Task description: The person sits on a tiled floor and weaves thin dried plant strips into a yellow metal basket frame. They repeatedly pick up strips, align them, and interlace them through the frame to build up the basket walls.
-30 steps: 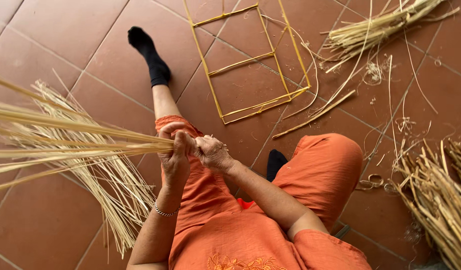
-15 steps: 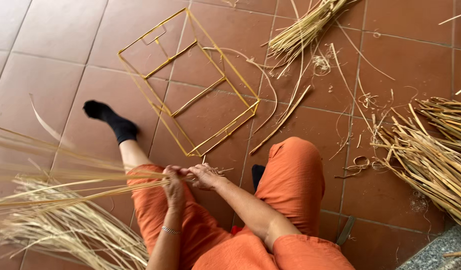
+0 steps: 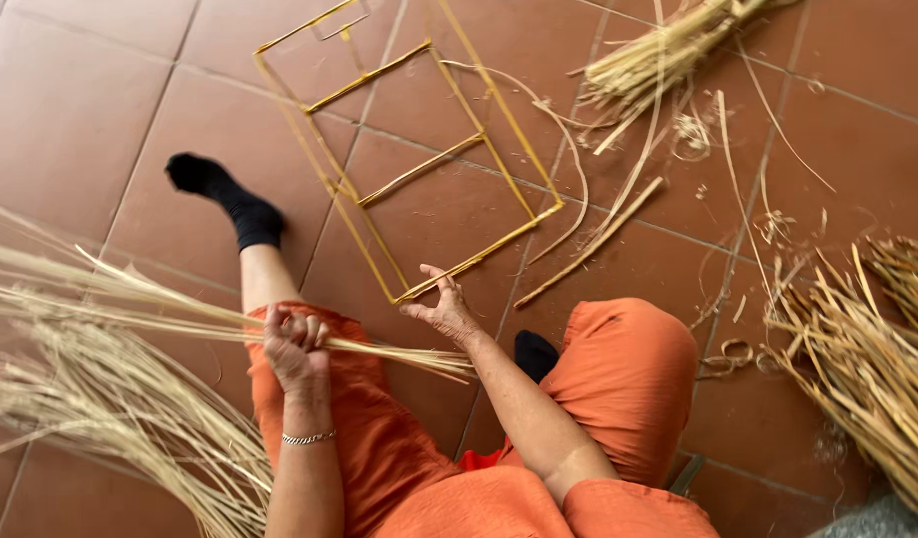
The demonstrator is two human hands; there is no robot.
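Tiled floor [image 3: 100,110] carries everything, w/ person sitting on it in orange trousers [image 3: 628,379], legs spread, black sock [image 3: 225,199] toward the far-left side. Big straw pile [image 3: 110,418] at near-left corner, another heap [image 3: 867,349] along right edge, smaller bundle [image 3: 658,60] at far-right, loose strands scattered btwn. Yellow wire frame [image 3: 419,159] lies flat mid-floor, ladder-like w/ cross bars, nothing on it. Left hand [image 3: 297,349] is a closed fist round a thin bunch of pale straw stalks [image 3: 150,299], which fans out toward the left edge, cut ends poking past the knee. Right hand [image 3: 441,307] has fingers spread, tips touching the frame's near corner.
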